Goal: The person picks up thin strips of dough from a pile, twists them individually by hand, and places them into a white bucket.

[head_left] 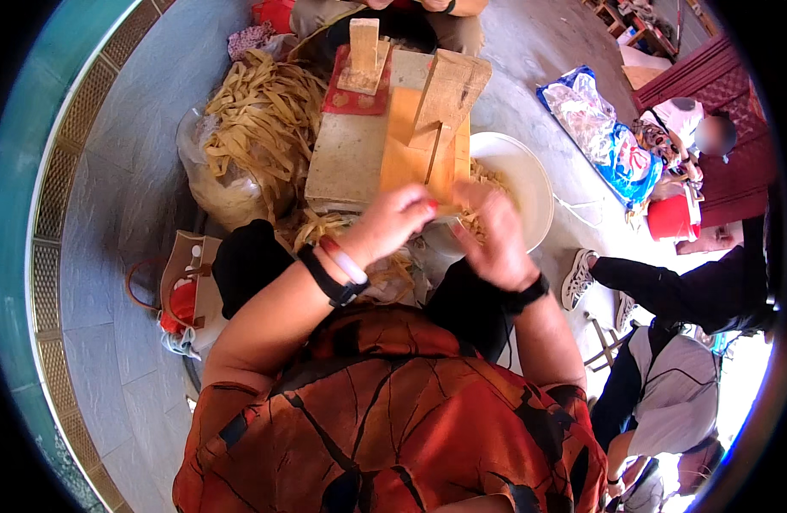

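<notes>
My left hand (397, 221) is near the front edge of a slotted wooden board (400, 163), its fingers curled and a red covering on one fingertip. Whether it pinches something is unclear. Blurred by motion, my right hand (499, 240) is over the near side of a white basin (542, 192), thumb and fingers apart with nothing visible between them. Small tan pieces (486, 176) lie in the basin, partly hidden by that hand. A thick wooden block (454, 90) stands up from the board. Both rest on a pale worn slab (345, 163).
Left of the slab, a clear plastic bag (230, 195) is heaped with long tan strips (259, 115). A smaller wooden upright (364, 54) stands on a red mat (342, 99). Another person's legs (461, 32) are across from me. A handbag (204, 256) sits left; people sit at right.
</notes>
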### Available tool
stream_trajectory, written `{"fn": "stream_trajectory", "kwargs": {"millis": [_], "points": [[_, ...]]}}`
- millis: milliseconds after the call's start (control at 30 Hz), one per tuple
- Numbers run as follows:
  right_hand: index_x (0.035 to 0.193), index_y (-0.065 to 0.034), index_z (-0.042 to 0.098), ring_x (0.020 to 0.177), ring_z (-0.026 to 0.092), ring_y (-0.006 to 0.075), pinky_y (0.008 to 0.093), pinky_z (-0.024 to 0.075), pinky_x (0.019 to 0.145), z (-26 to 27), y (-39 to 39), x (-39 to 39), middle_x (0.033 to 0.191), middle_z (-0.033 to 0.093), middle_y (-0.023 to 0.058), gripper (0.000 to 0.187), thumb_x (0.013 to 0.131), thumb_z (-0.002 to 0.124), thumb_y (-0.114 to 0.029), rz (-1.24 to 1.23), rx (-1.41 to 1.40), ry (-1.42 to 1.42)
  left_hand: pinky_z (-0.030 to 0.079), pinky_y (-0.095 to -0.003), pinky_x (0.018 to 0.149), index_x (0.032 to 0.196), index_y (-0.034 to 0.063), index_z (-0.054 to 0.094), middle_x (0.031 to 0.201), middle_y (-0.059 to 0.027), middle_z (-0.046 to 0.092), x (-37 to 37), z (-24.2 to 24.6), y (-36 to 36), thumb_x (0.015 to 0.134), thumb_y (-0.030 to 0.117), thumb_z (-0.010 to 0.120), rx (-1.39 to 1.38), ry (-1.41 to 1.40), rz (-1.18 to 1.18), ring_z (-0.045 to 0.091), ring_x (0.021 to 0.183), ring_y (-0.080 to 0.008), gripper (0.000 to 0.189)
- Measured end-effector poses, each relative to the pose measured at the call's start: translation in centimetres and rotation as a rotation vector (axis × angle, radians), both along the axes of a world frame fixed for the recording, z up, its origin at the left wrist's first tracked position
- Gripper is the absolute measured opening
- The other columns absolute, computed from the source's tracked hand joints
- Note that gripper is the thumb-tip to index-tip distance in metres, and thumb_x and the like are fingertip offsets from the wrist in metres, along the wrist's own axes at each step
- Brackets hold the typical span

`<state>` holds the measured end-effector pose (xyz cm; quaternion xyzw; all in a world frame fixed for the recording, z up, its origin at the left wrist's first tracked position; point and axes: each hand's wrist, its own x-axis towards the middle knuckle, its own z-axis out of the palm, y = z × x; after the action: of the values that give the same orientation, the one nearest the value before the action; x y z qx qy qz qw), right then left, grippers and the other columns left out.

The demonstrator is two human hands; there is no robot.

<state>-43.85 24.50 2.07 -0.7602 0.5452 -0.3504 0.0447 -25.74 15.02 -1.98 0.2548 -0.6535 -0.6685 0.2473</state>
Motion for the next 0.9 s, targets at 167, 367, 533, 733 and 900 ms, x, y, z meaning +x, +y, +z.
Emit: {"fn": "stream_trajectory", "kwargs": {"millis": [167, 367, 533, 733, 900], "points": [[0.088, -0.0065, 0.059, 0.070, 0.059, 0.0286, 0.0401, 0.0466, 0.062, -1.1, 2.2, 1.1, 0.078, 0.060, 0.0094, 0.021, 0.070, 0.067, 0.000, 0.007, -0.104, 0.170, 0.036, -0.0200, 0.053, 0.087, 0.0058, 0.056, 0.069, 0.0040, 0.048, 2.1, -1.1, 1.6, 0.098, 0.022, 0.051, 0.216, 0.011, -0.283, 0.043, 0.058, -0.0043, 0.020], [0.100, -0.0057, 0.061, 0.069, 0.062, 0.0292, 0.0391, 0.0494, 0.061, -1.4, 4.4, 2.9, 0.076, 0.062, 0.0093, 0.025, 0.077, 0.061, 0.004, 0.108, 0.064, -0.024, 0.042, -0.0242, 0.057, 0.104, 0.0035, 0.061, 0.076, 0.0020, 0.055, 3.4, 0.2, 2.0, 0.096, 0.015, 0.052, 0.704, 0.480, -0.152, 0.048, 0.062, -0.0093, 0.017], [0.099, -0.0048, 0.059, 0.074, 0.063, 0.0310, 0.0376, 0.0514, 0.066, -2.6, 5.8, 4.5, 0.082, 0.064, 0.0120, 0.022, 0.078, 0.063, 0.002, 0.131, 0.227, -0.302, 0.050, -0.0371, 0.073, 0.102, 0.0070, 0.065, 0.099, -0.0117, 0.064, 2.8, -0.1, 3.5, 0.083, 0.004, 0.053, -0.761, -0.181, -0.112, 0.062, 0.083, -0.0313, 0.023], [0.094, -0.0044, 0.059, 0.073, 0.064, 0.0307, 0.0376, 0.0508, 0.064, -4.1, 5.6, 4.2, 0.081, 0.064, 0.0121, 0.016, 0.079, 0.066, -0.002, -0.004, 0.024, -0.187, 0.049, -0.0301, 0.073, 0.105, 0.0051, 0.052, 0.088, -0.0054, 0.058, 3.0, -3.2, 3.4, 0.093, 0.012, 0.053, 0.182, -0.002, -0.538, 0.060, 0.084, -0.0183, 0.014], [0.095, -0.0029, 0.059, 0.058, 0.050, 0.0063, 0.0180, 0.0369, 0.052, -6.3, 4.2, 2.9, 0.077, 0.061, 0.0034, 0.008, 0.094, 0.057, -0.011, 0.028, 0.749, -1.716, 0.048, -0.0332, 0.070, 0.108, 0.0061, 0.047, 0.087, -0.0068, 0.059, 1.9, -1.0, 4.7, 0.086, 0.004, 0.062, -0.502, 0.101, -0.175, 0.061, 0.082, -0.0208, 0.027]]}}
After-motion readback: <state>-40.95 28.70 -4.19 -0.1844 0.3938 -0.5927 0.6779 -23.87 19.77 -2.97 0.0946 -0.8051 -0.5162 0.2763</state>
